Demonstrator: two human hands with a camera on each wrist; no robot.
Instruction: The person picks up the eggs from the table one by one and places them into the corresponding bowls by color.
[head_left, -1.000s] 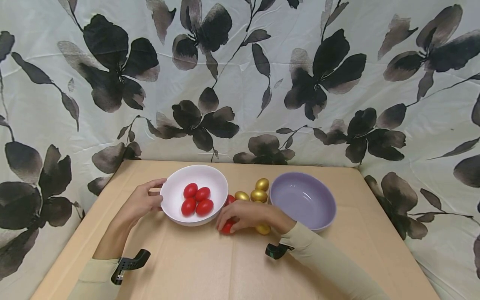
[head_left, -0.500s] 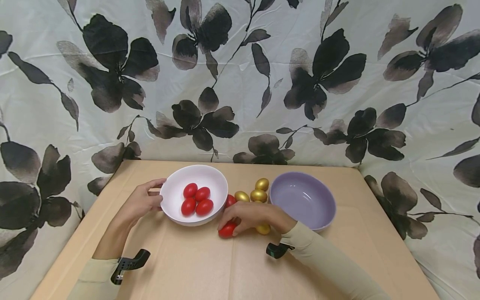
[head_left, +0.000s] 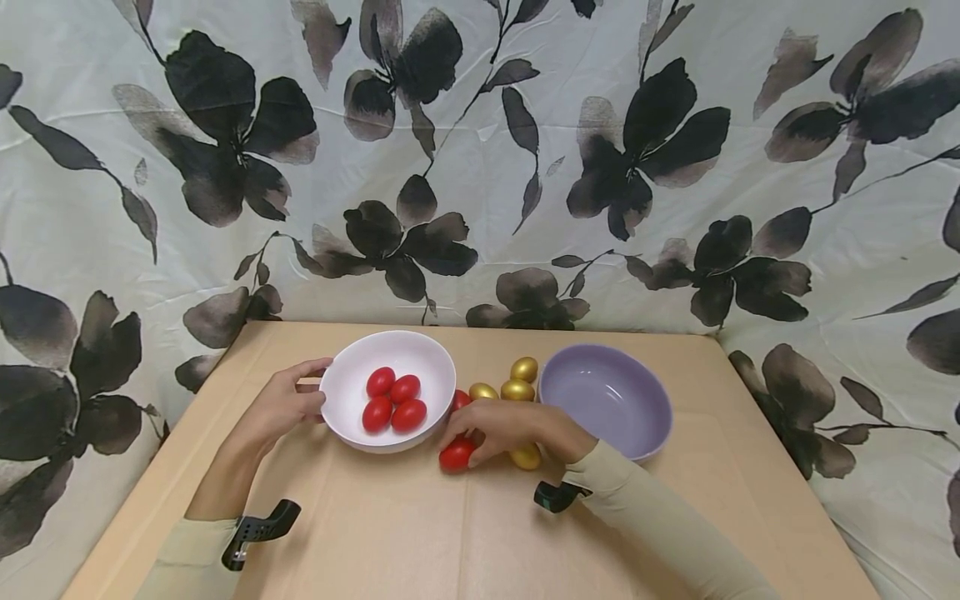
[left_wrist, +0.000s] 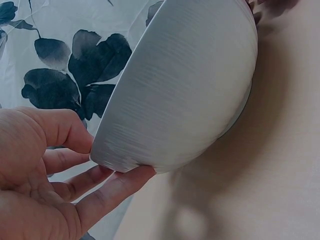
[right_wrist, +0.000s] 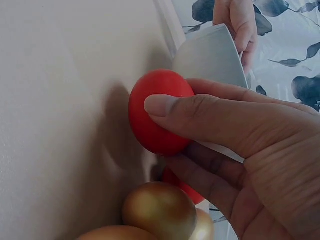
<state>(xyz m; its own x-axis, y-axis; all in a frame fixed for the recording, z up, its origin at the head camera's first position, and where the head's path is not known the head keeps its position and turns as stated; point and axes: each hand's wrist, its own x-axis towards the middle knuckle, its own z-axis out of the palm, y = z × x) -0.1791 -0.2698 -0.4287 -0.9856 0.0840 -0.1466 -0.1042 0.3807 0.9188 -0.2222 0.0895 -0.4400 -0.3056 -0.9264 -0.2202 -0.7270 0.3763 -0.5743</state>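
Note:
My right hand (head_left: 498, 427) pinches a red egg (right_wrist: 157, 112) between thumb and fingers, beside the front of the white bowl (head_left: 345, 417). The right wrist view shows this egg held above its shadow on the table. At the bowl's left side my left hand (head_left: 288, 396) grips the rim, its thumb and fingers on the edge and outer wall in the left wrist view. Several red eggs (head_left: 408, 414) lie inside that bowl. Another red egg (head_left: 461, 400) sits just right of it, partly hidden by my right hand. Several gold eggs (head_left: 517, 390) lie close by, some covered by the hand.
A purple bowl (head_left: 606, 400) with nothing in it stands right of the gold eggs. The bowls and loose eggs are on a light wooden table (head_left: 390, 525). Behind it hangs a white cloth (head_left: 510, 200) with dark flowers.
My right hand has lifted slightly with the red egg between its fingers, and more of that egg shows. The left hand and the white bowl have stayed in place.

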